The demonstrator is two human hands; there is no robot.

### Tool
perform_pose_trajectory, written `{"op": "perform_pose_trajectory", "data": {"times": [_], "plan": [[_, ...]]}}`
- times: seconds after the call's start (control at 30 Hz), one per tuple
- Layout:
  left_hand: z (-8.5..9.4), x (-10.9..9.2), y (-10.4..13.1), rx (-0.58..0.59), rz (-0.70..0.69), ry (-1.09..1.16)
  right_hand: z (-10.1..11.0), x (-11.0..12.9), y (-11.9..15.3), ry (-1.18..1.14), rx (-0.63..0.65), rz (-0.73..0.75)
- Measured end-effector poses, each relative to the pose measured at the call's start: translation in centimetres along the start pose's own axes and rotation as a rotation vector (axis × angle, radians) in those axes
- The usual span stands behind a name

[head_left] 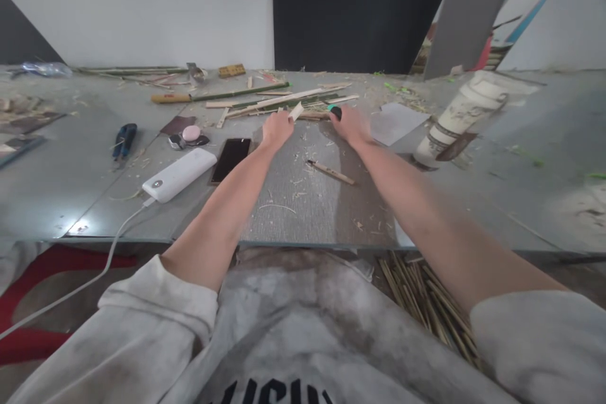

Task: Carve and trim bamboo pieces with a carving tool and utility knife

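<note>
My left hand is closed on a short pale wood piece, which sticks up past the fingertips. To its right, my right hand is wrapped round a black and green tool, most of it hidden by the fingers. Both hands are at the near side of a pile of bamboo strips. On the grey table between my forearms lies a thin wooden-handled carving tool, with shavings scattered around it.
Left of my hands lie a phone, a white power bank with a cable, blue-black pliers and a wooden-handled tool. At right are white paper and a large white cylinder.
</note>
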State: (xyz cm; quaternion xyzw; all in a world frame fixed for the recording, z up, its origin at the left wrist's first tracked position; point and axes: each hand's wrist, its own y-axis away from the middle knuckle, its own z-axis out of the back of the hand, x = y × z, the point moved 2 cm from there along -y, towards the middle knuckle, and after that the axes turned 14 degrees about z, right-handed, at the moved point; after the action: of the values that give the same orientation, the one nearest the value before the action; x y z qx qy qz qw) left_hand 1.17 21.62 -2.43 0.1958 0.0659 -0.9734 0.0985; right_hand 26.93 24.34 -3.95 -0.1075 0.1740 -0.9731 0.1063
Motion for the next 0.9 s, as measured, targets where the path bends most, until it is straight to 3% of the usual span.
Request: {"op": "perform_pose_trajectory", "data": {"times": [0.3,0.9], "plan": [[-0.2,-0.5,0.1,-0.068,-0.082,-0.067,-0.6,-0.7,-0.9,-0.009,-0.010,0.023],[-0.3,-0.6,-0.9,-0.064,-0.149,-0.105,-0.6,-0.5,-1.5,-0.026,-0.015,0.033]]}}
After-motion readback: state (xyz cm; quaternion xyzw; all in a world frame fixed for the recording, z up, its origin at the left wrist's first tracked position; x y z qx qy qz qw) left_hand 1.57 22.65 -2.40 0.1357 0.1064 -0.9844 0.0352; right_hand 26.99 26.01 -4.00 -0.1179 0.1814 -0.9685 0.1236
